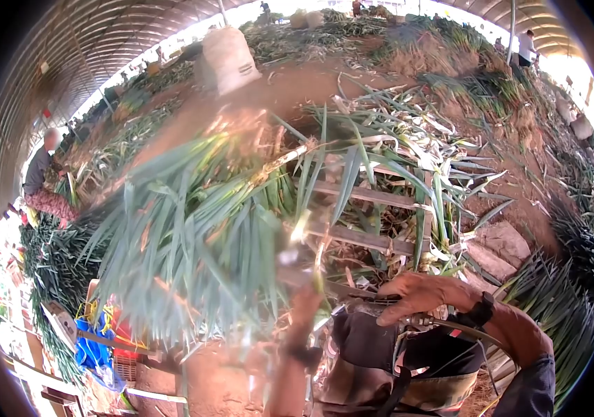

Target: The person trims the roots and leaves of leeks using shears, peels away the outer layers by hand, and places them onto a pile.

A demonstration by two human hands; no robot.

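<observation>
A large heap of long green onions [193, 229] lies in front of me, leaves hanging toward me on the left. My left hand [302, 306] is smeared by motion at the heap's right edge. A single green onion stalk [319, 260] rises just above its fingers; I cannot tell whether they grip it. At my waist my right hand [415, 292] is closed around a thin dark tool [361, 297]. A hose [471, 330] with a brass fitting runs below this hand. Beyond both hands is a slatted wooden frame [370, 238] strewn with leaf scraps.
A full white sack [229, 59] stands behind the heap. More onions [554, 313] lie at right beside flat stones [497, 250]. At left are a seated person [43, 174], a blue bag [94, 347] and a red basket [124, 340]. Another person [525, 48] stands far right.
</observation>
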